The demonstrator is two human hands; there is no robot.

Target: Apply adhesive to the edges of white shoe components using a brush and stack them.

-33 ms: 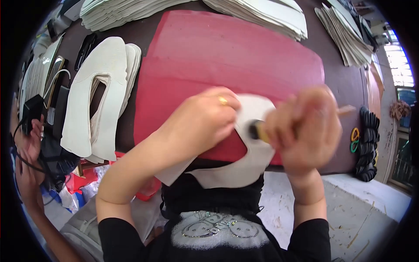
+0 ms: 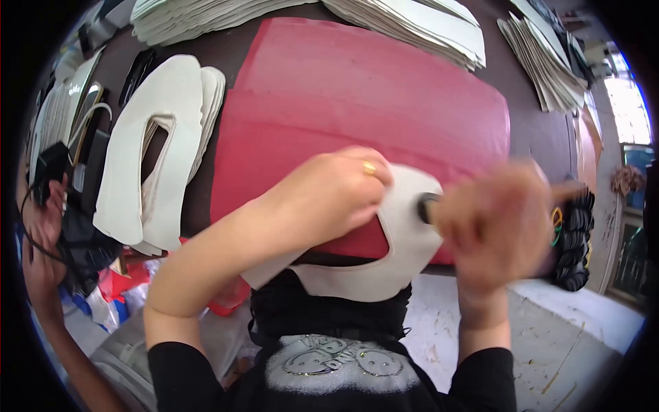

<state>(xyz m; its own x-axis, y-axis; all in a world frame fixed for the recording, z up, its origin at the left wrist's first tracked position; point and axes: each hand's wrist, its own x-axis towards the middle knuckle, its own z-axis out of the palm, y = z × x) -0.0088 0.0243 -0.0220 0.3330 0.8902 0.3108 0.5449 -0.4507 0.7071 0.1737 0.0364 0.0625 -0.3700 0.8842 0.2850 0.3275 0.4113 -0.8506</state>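
Note:
A cream, U-shaped shoe upper piece (image 2: 415, 244) lies on the red mat (image 2: 357, 89) at its near edge, its lower part hanging over toward my lap. My left hand (image 2: 336, 192), closed with the fingers curled down, pinches the piece's inner edge; the fingertips are partly hidden. Smeared by motion, my right hand (image 2: 491, 223) is wrapped round a hammer with a wooden handle. The hammer's black round head (image 2: 427, 207) is over the outer right edge of the piece; whether it touches cannot be seen.
A stack of similar cream uppers (image 2: 165, 89) stands left of the mat. More stacked pieces (image 2: 419, 27) line the far side, with another stack (image 2: 542, 62) at far right. Black coiled straps (image 2: 576, 233) lie at the right edge. Another person's hand (image 2: 48, 220) holds a black device at far left.
My left hand and the upper piece have shifted slightly right. The hammer head has moved right, from the middle of the piece to its outer edge, along with my right hand.

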